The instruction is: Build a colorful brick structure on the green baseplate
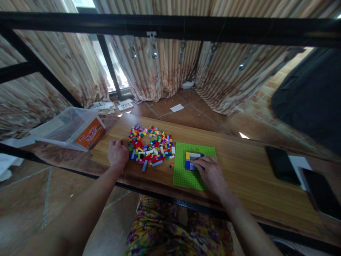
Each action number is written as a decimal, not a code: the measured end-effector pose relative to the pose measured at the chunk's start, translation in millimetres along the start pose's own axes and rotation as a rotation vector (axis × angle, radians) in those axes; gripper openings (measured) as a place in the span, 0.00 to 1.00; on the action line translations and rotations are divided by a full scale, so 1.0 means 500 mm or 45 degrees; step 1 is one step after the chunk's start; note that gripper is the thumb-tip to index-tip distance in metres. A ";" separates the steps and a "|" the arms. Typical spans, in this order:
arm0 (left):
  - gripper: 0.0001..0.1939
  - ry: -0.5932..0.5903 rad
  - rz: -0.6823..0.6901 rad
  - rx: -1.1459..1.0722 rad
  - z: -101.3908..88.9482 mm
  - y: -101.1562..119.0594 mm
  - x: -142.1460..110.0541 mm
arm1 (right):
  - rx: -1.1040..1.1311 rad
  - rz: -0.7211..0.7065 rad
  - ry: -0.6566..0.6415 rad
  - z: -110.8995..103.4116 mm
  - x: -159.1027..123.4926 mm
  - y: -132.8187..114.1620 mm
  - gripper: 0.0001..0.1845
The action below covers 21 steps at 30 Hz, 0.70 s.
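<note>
A green baseplate (183,174) lies on the wooden table (247,167). On it stands a small square frame of bricks (193,156) in yellow, white, blue and purple. My right hand (210,172) rests on the plate with its fingertips pinched against the frame's lower right side; what they pinch is too small to name. A heap of small coloured bricks (150,144) lies left of the plate. My left hand (117,153) sits curled in a loose fist at the heap's left edge, knuckles up, its fingers tucked under.
A clear plastic box with an orange label (77,129) lies tipped at the table's left end. Two dark phones (282,163) and a white card lie at the right. A black metal frame (170,28) crosses overhead. Curtains hang behind; papers lie on the tiled floor.
</note>
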<state>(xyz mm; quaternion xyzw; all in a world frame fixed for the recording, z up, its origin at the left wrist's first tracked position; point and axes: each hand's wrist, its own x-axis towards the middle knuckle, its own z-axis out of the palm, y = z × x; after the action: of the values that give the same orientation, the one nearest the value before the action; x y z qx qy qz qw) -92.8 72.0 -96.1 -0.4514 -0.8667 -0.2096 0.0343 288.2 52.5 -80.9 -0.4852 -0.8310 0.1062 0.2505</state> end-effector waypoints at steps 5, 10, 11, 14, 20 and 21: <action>0.18 0.008 -0.004 0.008 0.004 -0.003 0.000 | 0.053 -0.060 -0.085 -0.013 0.014 0.001 0.13; 0.18 0.024 0.004 0.019 0.008 -0.005 0.002 | 0.098 -0.128 -0.242 -0.031 0.029 0.004 0.13; 0.18 0.024 0.007 0.024 0.009 -0.006 0.002 | 0.111 -0.130 -0.256 -0.033 0.030 0.006 0.13; 0.18 0.021 0.014 0.025 0.010 -0.007 0.003 | 0.111 -0.148 -0.283 -0.036 0.034 0.011 0.13; 0.17 0.027 0.009 0.014 0.013 -0.011 0.003 | 0.081 -0.226 -0.235 -0.034 0.030 0.014 0.15; 0.18 0.029 0.010 0.012 0.014 -0.012 0.003 | 0.102 -0.216 -0.206 -0.033 0.028 0.014 0.14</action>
<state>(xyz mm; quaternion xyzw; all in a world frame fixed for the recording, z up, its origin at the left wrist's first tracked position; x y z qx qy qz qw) -97.5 73.1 -104.1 -0.4523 -0.8654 -0.2104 0.0469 296.4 66.8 -65.4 -0.3927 -0.8816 0.1566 0.2098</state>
